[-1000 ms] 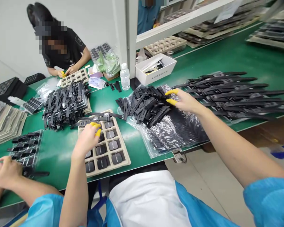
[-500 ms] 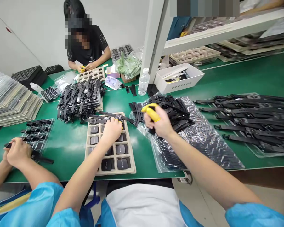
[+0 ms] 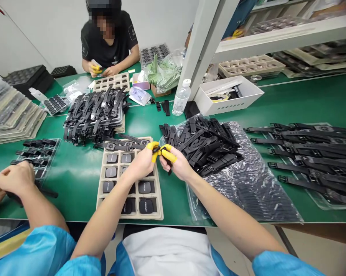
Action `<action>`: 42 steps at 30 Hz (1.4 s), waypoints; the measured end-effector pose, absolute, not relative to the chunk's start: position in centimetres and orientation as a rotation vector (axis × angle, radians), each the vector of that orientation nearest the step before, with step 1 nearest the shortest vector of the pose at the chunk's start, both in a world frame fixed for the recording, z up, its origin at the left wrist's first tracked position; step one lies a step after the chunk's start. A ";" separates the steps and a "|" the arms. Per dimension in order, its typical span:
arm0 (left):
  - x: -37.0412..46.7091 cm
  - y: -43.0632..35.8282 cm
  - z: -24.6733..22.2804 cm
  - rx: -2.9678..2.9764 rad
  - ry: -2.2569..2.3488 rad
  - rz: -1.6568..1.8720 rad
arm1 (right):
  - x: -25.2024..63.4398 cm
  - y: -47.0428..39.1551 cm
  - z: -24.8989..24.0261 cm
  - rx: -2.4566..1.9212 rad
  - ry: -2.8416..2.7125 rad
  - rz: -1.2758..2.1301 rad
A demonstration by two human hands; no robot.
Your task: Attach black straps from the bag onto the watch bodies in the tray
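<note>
My left hand (image 3: 144,163), with yellow finger cots, is closed in a pinch on a small black watch case, mostly hidden by the fingers. Against it, my right hand (image 3: 175,163), also in yellow cots, is closed on a black watch strap (image 3: 169,168) whose end sticks out below the fingers. Both hands meet above the right edge of a beige tray (image 3: 158,199). Square black watch cases (image 3: 145,206) sit in its compartments, and watches with straps (image 3: 128,145) lie across its far end. Right of my hands, loose black straps (image 3: 210,142) are heaped on a plastic bag (image 3: 247,184).
Strapped watches (image 3: 96,111) are piled behind the tray; more lie in rows (image 3: 313,153) at far right. A water bottle (image 3: 181,97) and a white box (image 3: 230,94) stand near a white post (image 3: 201,46). A co-worker's hands (image 3: 14,180) are at left; another person sits opposite.
My left hand has lifted off the tray and moved right. My right hand has come left and down from the strap heap, and the two hands now meet. The view has shifted slightly.
</note>
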State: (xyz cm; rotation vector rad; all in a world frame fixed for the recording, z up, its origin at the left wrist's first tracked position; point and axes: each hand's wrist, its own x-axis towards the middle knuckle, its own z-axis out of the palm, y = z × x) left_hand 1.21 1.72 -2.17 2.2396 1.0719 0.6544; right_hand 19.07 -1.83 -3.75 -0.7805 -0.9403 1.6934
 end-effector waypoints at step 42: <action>0.2 1.6 -1.9 2.560 1.074 0.426 | 20.0 -1.1 -3.2 -0.867 -0.723 2.091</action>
